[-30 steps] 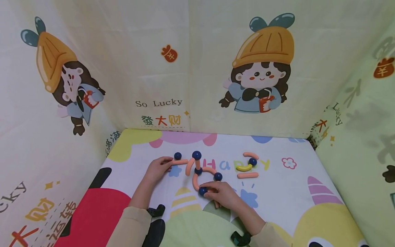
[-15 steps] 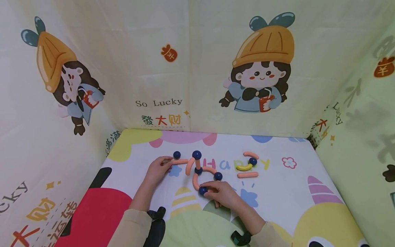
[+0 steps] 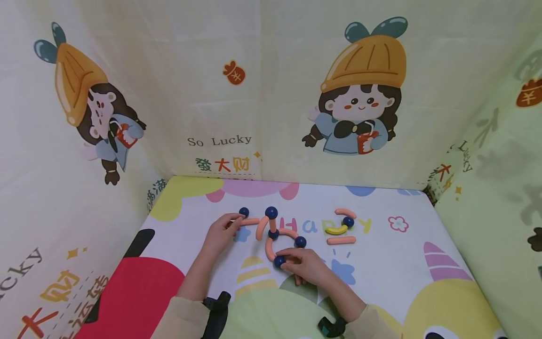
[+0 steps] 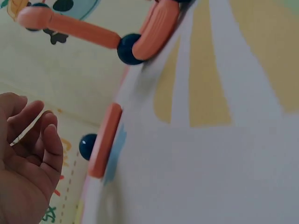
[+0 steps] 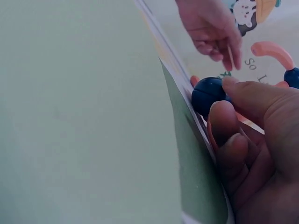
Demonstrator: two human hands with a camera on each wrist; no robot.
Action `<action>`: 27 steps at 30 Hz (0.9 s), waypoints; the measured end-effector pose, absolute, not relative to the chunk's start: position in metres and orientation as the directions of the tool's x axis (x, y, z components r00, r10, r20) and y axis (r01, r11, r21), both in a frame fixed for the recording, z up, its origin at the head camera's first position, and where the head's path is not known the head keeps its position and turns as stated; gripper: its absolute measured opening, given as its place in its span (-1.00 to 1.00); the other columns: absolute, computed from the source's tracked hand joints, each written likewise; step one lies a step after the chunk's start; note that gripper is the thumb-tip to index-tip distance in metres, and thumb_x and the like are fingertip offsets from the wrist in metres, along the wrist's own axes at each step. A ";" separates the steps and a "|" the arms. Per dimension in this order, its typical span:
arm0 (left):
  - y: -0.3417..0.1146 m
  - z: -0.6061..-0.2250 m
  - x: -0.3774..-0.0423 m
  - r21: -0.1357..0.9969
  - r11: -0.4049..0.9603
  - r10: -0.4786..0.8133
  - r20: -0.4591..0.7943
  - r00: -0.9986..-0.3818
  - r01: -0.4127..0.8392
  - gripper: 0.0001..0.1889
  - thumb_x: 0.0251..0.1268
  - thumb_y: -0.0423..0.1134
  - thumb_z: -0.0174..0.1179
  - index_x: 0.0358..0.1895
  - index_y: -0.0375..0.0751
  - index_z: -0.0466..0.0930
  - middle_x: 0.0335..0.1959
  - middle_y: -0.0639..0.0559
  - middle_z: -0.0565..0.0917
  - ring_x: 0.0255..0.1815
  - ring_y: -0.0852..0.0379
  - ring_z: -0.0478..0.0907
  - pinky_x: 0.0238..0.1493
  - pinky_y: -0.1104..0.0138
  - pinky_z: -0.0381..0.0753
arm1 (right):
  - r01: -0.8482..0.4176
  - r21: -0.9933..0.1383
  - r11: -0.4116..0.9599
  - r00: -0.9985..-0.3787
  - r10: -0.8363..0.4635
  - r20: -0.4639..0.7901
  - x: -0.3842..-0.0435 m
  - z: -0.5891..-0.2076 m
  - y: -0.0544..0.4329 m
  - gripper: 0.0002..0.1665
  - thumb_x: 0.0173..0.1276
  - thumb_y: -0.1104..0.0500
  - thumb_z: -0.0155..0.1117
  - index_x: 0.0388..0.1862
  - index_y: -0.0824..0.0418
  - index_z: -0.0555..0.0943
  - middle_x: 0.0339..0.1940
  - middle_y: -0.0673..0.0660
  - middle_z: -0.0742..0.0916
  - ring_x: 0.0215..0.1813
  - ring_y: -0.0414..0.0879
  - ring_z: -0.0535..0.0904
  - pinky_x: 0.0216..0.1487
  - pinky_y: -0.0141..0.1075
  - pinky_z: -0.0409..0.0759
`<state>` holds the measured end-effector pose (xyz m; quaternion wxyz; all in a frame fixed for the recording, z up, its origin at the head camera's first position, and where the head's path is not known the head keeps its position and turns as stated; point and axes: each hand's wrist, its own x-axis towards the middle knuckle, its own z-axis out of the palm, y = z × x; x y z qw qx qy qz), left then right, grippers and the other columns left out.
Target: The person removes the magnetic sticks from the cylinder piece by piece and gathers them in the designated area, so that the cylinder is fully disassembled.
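Note:
A stick-and-ball figure of salmon-coloured rods and dark blue balls stands mid-table; one curved rod (image 3: 269, 249) runs down to its front ball (image 3: 280, 262). My right hand (image 3: 308, 267) pinches that front blue ball (image 5: 207, 96) between thumb and fingers. A salmon rod end (image 3: 298, 279) pokes out below this hand. My left hand (image 3: 221, 234) hovers by a loose straight rod (image 4: 105, 140) and a loose blue ball (image 3: 243, 212), fingers loosely bent with nothing in them. In the left wrist view that hand (image 4: 32, 158) is apart from the rod. The figure's top ball (image 3: 271, 213) sits on an upright rod.
Right of the figure lie a curved salmon rod (image 3: 346, 213), a blue ball (image 3: 348, 221), a yellow curved piece (image 3: 336, 230) and a straight rod (image 3: 341, 240). Printed fabric walls (image 3: 279, 165) enclose the table's back and sides.
My left hand has come off the loose rod's left end and moved slightly right, up towards the loose ball. My right hand stays on the front ball.

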<state>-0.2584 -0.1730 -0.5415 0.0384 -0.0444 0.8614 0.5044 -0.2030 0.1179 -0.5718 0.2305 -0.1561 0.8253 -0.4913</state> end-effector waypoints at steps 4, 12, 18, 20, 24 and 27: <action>-0.168 -0.531 -0.249 0.877 0.479 0.032 -0.063 -0.997 -0.040 -0.63 0.42 0.18 0.09 0.14 0.17 0.63 -0.05 -0.04 0.68 -0.24 0.07 0.59 -0.15 0.32 0.57 | -0.037 -0.876 0.481 -0.841 -0.489 -0.233 -0.204 -0.566 0.118 -0.60 0.38 -0.14 0.29 0.18 -0.26 0.61 -0.56 0.04 0.70 -0.70 -0.05 0.56 -0.63 -0.25 0.54; -0.156 -0.517 -0.237 0.872 0.489 0.113 -0.026 -0.993 0.032 -0.56 0.36 0.32 0.05 0.16 0.28 0.59 -0.03 0.03 0.71 -0.08 0.02 0.61 -0.05 0.28 0.59 | -0.102 -0.867 0.488 -0.889 -0.436 -0.140 -0.217 -0.535 0.120 -0.60 0.41 -0.10 0.26 0.19 -0.10 0.63 -0.41 0.06 0.71 -0.58 -0.04 0.52 -0.55 -0.32 0.49; -0.147 -0.512 -0.230 0.873 0.479 0.183 0.002 -0.983 0.091 -0.49 0.35 0.27 0.12 0.24 0.15 0.55 0.00 0.20 0.68 -0.06 0.14 0.62 -0.04 0.27 0.64 | -0.131 -0.890 0.437 -0.915 -0.399 -0.061 -0.239 -0.520 0.116 -0.56 0.42 -0.07 0.27 0.26 -0.18 0.56 0.13 0.01 0.71 -0.23 -0.01 0.64 -0.36 -0.34 0.58; -0.144 -0.511 -0.229 0.873 0.478 0.208 -0.002 -0.978 0.100 -0.45 0.33 0.27 0.14 0.29 0.13 0.51 0.03 0.19 0.67 -0.04 0.18 0.61 0.01 0.24 0.64 | -0.135 -0.900 0.414 -0.921 -0.388 -0.040 -0.248 -0.517 0.112 -0.51 0.43 -0.03 0.26 0.32 -0.21 0.50 0.19 0.01 0.69 -0.11 -0.01 0.67 -0.22 -0.33 0.61; -0.139 -0.511 -0.230 0.863 0.487 0.252 0.012 -0.968 0.137 -0.47 0.32 0.17 0.22 0.32 0.16 0.46 0.04 0.16 0.67 -0.04 0.19 0.60 0.05 0.23 0.62 | -0.118 -0.924 0.364 -0.918 -0.394 -0.038 -0.261 -0.509 0.107 -0.41 0.44 0.01 0.25 0.40 -0.35 0.38 0.26 -0.01 0.64 -0.22 0.06 0.67 -0.29 -0.26 0.62; -0.136 -0.512 -0.231 0.851 0.499 0.258 0.035 -0.966 0.164 -0.50 0.32 0.08 0.26 0.30 0.16 0.48 -0.02 0.17 0.68 -0.11 0.21 0.58 -0.01 0.31 0.61 | -0.100 -0.935 0.339 -0.904 -0.423 -0.057 -0.266 -0.504 0.103 -0.35 0.45 0.04 0.25 0.40 -0.46 0.32 0.31 -0.01 0.59 -0.39 0.20 0.58 -0.41 -0.23 0.58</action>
